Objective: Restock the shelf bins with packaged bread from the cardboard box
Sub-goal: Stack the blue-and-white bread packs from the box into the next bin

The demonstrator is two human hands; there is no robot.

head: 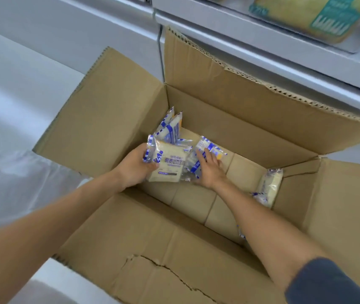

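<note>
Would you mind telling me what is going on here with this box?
A person is reaching both hands into an open cardboard box that sits below a shelf. The left hand grips a bread packet, while the right hand lies with fingers spread on a second packet beside it. A few upright packets stand in the far left corner, and a lone packet leans against the right wall. Much of the box floor shows bare.
</note>
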